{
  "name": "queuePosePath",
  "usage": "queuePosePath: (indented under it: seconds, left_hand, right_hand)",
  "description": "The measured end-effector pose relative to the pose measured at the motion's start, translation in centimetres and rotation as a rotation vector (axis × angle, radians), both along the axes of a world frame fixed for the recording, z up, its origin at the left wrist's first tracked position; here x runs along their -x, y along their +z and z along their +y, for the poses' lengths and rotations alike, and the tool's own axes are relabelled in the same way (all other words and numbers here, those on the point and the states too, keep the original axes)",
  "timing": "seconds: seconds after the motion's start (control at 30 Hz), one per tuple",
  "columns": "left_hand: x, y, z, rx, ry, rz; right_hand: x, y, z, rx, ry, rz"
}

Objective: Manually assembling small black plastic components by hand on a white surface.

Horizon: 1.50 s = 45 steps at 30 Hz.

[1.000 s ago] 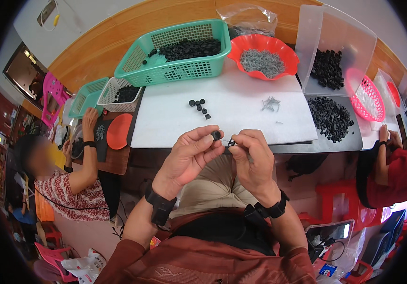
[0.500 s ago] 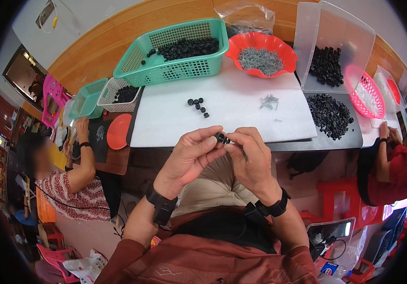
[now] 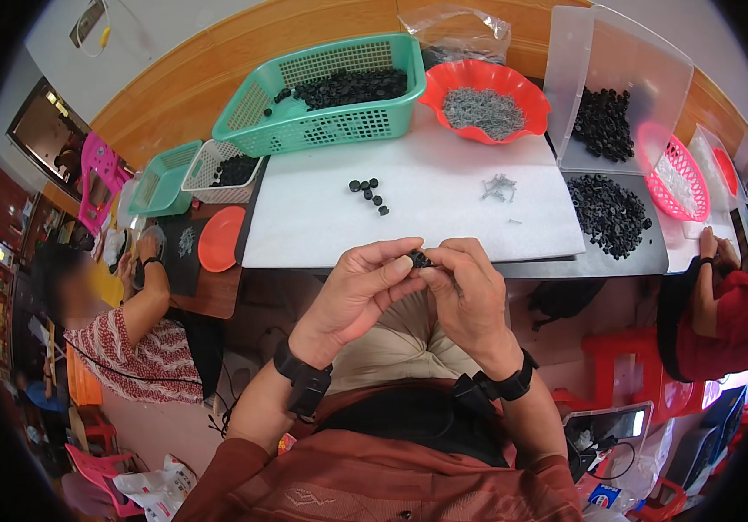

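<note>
My left hand [image 3: 358, 294] and my right hand [image 3: 468, 300] meet at the near edge of the white foam sheet [image 3: 304, 230]. Fingertips of both hands pinch small black plastic parts [image 3: 420, 258], pressed close together between them; the fingers cover much of their shape. Beyond my left hand, several round black plastic pieces [image 3: 369, 194] lie loose on the sheet. A little heap of silver screws [image 3: 498, 186] rests farther right, with one single screw [image 3: 515, 221] nearer me.
A green basket [image 3: 322, 130] of black parts and a red bowl [image 3: 535, 117] of screws stand at the back. Right are a clear bin [image 3: 631, 52], a black pile [image 3: 609, 213] and a pink basket [image 3: 696, 196]. Co-workers sit left [image 3: 143, 348] and right [image 3: 731, 326].
Half a second ago two black parts showed with a small gap between my fingertips. Now the fingertips are closer and the parts are together. The things on the table have stayed put.
</note>
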<state>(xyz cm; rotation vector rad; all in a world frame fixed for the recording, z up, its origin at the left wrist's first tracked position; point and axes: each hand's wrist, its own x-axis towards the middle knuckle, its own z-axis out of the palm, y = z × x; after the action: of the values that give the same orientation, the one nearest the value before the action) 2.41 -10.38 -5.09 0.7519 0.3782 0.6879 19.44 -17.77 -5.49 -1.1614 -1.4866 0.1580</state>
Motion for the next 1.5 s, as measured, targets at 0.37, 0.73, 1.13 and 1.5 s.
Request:
queuePosePath:
  seconds: [0.37,0.73,1.13,1.5]
  left_hand:
    - [-0.5,-0.2,-0.5,-0.009,0.024,-0.026]
    - [-0.9,-0.6,-1.1,0.019,0.013,-0.044]
    - [-1.4,-1.1,-1.9,-0.017,0.032,-0.015]
    - [-1.8,-0.7,-2.5,-0.019,0.04,0.035]
  right_hand:
    - [-0.4,-0.8,0.0,-0.045,0.018,0.122]
    - [-0.6,-1.1,-0.2,-0.147,-0.033,0.046]
    - [-0.9,-2.1,-0.4,-0.229,-0.059,-0.035]
    - [-1.1,-2.5,-0.6,-0.268,-0.068,-0.09]
